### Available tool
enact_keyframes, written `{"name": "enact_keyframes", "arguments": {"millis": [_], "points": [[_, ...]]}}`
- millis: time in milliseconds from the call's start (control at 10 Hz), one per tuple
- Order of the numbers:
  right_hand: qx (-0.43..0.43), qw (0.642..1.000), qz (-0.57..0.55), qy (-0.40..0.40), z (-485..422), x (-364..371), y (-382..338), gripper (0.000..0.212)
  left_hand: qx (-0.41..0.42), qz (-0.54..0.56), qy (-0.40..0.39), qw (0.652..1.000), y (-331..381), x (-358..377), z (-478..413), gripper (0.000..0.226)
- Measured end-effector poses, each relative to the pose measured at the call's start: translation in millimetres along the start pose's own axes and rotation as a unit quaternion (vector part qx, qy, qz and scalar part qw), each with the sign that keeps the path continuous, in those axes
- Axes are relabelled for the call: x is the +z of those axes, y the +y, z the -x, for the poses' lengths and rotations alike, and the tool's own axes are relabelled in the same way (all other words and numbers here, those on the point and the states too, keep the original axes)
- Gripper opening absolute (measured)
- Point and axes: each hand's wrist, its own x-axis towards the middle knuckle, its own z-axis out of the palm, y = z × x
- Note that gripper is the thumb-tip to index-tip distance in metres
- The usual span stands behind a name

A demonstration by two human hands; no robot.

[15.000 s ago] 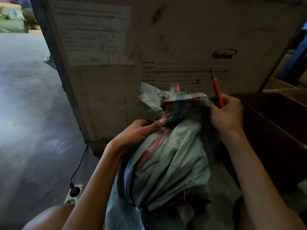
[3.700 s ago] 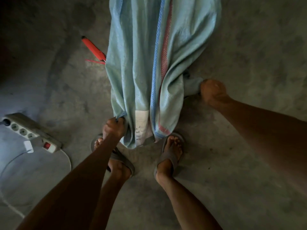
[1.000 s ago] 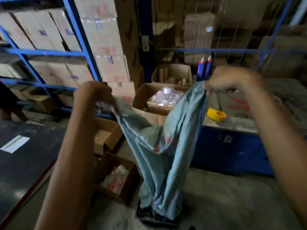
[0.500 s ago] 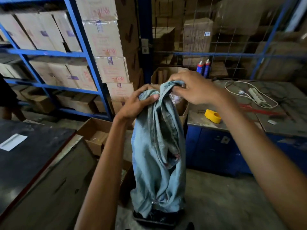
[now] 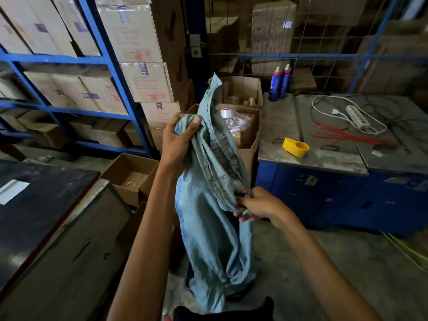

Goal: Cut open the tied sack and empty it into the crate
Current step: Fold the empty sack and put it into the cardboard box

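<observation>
The limp pale blue-green woven sack (image 5: 208, 228) hangs upright in front of me, slack and bunched. My left hand (image 5: 179, 137) grips a gathered fold near its top. My right hand (image 5: 257, 206) pinches the sack's edge lower down, at mid-height on its right side. One loose corner sticks up above my left hand. The sack's lower end drapes over a dark crate (image 5: 238, 294) on the floor, which is mostly hidden behind the cloth. No knife is in view.
Blue shelving (image 5: 111, 59) with cardboard boxes fills the left. Open cartons (image 5: 128, 177) stand on the floor behind the sack. A blue workbench (image 5: 324, 158) at right carries a yellow tape dispenser (image 5: 295, 147), a power strip (image 5: 357, 117) and spray cans (image 5: 280, 81). A dark table (image 5: 34, 205) stands at left.
Both hands held the sack's top together half a second ago. My right hand has since slid down to mid-height while my left keeps the top bunched.
</observation>
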Motion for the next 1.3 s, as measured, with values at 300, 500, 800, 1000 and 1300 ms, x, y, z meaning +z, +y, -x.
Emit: {"name": "enact_keyframes", "arguments": {"millis": [300,500,800,1000,1300], "points": [[-0.254,0.941,-0.216,0.065,43.5,-49.1,-90.7,0.018,-0.062,-0.034,-0.137,0.988,0.9,3.7,35.7,0.032],[-0.362,0.903,-0.195,0.127,39.8,-44.7,-83.8,0.035,-0.116,0.073,-0.041,0.99,1.8,39.0,41.3,0.016],[-0.31,0.936,-0.099,0.135,-30.3,11.9,2.1,0.076,-0.088,0.006,-0.072,0.994,-2.4,42.7,24.7,0.065],[-0.35,0.849,-0.308,0.251,-22.8,-24.0,-29.3,0.048,-0.194,-0.091,-0.174,0.961,-68.2,-31.4,37.7,0.147],[-0.372,0.902,-0.196,0.101,-17.8,-42.1,-48.1,0.128,-0.268,0.052,0.009,0.962,-76.2,37.5,53.5,0.013]]}}
